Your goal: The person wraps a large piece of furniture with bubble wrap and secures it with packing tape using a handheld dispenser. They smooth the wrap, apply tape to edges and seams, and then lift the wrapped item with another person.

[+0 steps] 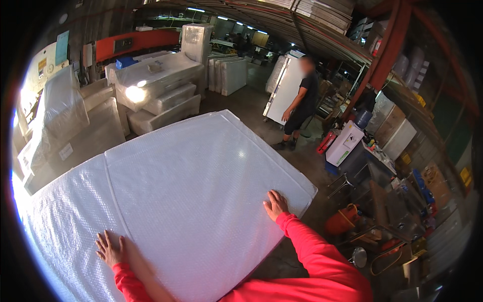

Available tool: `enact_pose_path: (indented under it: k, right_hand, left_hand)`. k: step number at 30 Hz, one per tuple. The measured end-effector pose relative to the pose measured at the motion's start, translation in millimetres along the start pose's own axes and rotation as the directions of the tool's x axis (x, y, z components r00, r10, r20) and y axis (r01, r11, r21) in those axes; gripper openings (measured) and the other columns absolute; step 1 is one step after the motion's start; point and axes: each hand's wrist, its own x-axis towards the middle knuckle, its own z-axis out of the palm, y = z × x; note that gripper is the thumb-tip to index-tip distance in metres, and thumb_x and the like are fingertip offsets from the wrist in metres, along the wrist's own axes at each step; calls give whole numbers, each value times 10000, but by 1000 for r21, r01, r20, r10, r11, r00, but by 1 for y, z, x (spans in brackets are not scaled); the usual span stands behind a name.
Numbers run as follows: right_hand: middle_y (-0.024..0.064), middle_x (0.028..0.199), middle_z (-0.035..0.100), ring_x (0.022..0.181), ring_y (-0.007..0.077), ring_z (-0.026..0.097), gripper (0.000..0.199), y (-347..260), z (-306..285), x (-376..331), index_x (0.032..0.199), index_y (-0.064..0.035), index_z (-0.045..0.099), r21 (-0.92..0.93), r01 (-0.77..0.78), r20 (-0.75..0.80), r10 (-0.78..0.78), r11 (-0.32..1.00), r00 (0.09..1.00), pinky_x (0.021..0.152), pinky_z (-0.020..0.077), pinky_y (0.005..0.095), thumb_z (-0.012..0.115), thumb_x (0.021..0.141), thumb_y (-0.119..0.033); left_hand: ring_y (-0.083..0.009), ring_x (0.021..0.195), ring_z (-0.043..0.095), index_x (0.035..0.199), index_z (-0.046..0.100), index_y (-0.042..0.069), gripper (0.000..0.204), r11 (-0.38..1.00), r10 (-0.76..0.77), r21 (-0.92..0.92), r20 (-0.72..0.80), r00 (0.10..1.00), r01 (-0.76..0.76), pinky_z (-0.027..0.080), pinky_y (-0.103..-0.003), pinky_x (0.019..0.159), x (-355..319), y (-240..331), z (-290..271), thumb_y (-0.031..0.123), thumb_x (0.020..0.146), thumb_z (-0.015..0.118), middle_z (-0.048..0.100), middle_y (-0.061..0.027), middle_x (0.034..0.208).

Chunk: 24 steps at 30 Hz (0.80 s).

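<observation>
A large flat panel wrapped in white bubble wrap (pixel 186 191) fills the middle of the head view, with a seam running down its left part. My left hand (pixel 108 248) lies flat on the wrap near the lower left, fingers spread. My right hand (pixel 275 204) rests palm down near the panel's right corner, fingers apart. Both arms wear red sleeves. Neither hand holds anything.
Plastic-wrapped furniture (pixel 156 85) is stacked at the back left. A person in black (pixel 301 103) stands by a tall white wrapped panel (pixel 282 90) at the back. A cluttered workbench (pixel 397 196), a white dispenser (pixel 344 143) and an orange bucket (pixel 344 219) stand at the right.
</observation>
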Motion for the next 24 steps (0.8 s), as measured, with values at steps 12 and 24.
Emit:
enact_pose_path:
  k: [12, 24]
  right_hand:
    - [132, 1498, 441, 1355, 352, 423, 614, -7, -7, 3, 1456, -91, 478, -36, -52, 50, 54, 998, 997, 1130, 316, 504, 579, 952, -427]
    - [212, 1326, 575, 1216, 410, 534, 498, 10, 13, 7, 1279, -13, 596, 86, 128, -154, -113, 988, 981, 1044, 419, 510, 707, 859, -256]
  left_hand:
    - [-321, 1537, 171, 1583, 308, 266, 806, 1000, 5, -7, -15, 1000, -5, 120, -547, 1228, 3, -3, 6, 651, 909, 527, 211, -67, 1669]
    - [-339, 1534, 172, 1560, 363, 245, 807, 996, 31, -84, -23, 999, -33, 77, -536, 1230, 4, -10, 8, 610, 882, 605, 244, -92, 1657]
